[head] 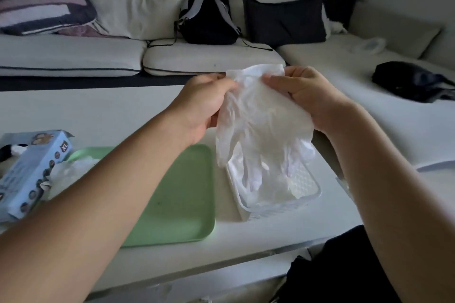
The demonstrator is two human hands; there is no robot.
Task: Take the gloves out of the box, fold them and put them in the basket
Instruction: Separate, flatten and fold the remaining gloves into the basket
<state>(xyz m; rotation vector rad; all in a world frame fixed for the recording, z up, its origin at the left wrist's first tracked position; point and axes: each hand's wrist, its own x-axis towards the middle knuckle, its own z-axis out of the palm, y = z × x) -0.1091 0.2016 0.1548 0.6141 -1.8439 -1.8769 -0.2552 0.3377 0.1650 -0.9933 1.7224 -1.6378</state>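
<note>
— Blue box at the left, then?
— Yes, on the bench, loose gloves spilling onto the green tray.
— And the hands?
— Left hand and right hand each pinch a clear glove by its cuff, hanging over the white basket.

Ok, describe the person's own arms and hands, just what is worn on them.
Both forearms are bare as far as the frame shows: no sleeves in view. The left hand and the right hand wear no gloves, and no rings, watch or wristband show. No markings are visible on either arm.
</note>
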